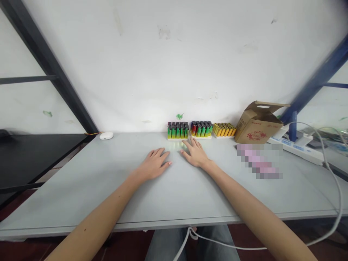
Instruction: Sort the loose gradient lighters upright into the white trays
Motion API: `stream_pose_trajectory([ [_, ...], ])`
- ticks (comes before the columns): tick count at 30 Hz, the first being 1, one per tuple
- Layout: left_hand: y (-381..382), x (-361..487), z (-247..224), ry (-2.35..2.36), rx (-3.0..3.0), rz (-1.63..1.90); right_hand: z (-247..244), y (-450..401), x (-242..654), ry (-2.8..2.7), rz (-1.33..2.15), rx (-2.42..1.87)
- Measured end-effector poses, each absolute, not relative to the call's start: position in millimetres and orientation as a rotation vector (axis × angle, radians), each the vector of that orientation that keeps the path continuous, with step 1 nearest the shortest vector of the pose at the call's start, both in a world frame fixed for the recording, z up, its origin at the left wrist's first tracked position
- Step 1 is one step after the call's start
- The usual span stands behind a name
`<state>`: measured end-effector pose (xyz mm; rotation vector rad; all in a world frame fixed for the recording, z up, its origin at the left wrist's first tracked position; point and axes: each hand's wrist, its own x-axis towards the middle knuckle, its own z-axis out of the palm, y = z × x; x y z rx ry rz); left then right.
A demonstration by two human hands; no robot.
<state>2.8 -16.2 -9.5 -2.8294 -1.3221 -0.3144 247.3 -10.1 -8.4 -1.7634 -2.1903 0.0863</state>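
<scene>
My left hand (154, 164) lies on the grey tabletop (174, 195) with fingers spread and nothing in it. To its right my right hand (196, 153) also rests there, fingers apart, its tips just in front of the batteries. Three blocks of upright batteries stand in a row against the wall. The left block holds green batteries with black tops (178, 131). The middle block has green and red batteries (201, 129), close to my right fingertips. On the right are yellow batteries (224, 129). Pale trays show under the blocks.
An open cardboard box (254, 128) stands right of the batteries. A blurred pink item (257, 159) lies before it. A white power strip (299, 148) with a looping white cable (338, 192) is at far right. A small white case (106, 135) sits back left.
</scene>
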Motion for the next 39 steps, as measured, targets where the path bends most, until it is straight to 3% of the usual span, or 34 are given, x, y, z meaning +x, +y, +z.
stream_pose_trajectory([
  [12, -16.5, 1.9, -10.2, -1.321, -2.827, -0.301, -6.6, 7.1, 218.9, -2.060, -0.032, -1.997],
  [39, -15.2, 3.9, -11.6, -1.327, -2.825, -0.306, -3.0, 13.9, 200.7, -1.934, 0.029, -2.094],
])
